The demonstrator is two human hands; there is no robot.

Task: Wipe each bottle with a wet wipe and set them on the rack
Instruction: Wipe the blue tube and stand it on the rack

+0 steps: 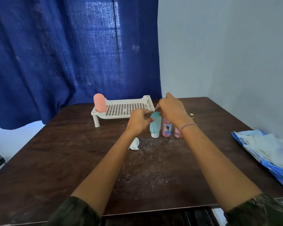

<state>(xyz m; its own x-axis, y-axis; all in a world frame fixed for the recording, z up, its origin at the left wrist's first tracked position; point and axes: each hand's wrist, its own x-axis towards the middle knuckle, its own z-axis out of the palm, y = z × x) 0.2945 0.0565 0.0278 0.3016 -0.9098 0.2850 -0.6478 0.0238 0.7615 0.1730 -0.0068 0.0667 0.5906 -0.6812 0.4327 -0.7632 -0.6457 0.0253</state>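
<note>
On the dark brown wooden tabletop [72,160] a teal squeeze tube with a white cap [155,126] stands cap-down, just in front of the white perforated plastic rack on short legs [126,108]. The left hand [140,120] curls its fingers against the tube's upper left side, and the right hand [171,110] pinches at the tube's rounded top with thumb and fingers closed together; whether either grip fully holds the tube cannot be told. A braided bracelet [187,126] circles the right wrist. A pink rounded tube [99,102] stands upright at the rack's left end. Just right of the teal tube stand 2 pink clear bottles, the nearer one with a picture label [167,128], the other [177,132] partly hidden behind the right wrist. A crumpled white wet wipe [135,143] lies on the tabletop below the left hand. A blue and white wipes pack [266,152] lies at the right edge. A blue curtain [64,54] hangs behind.
</note>
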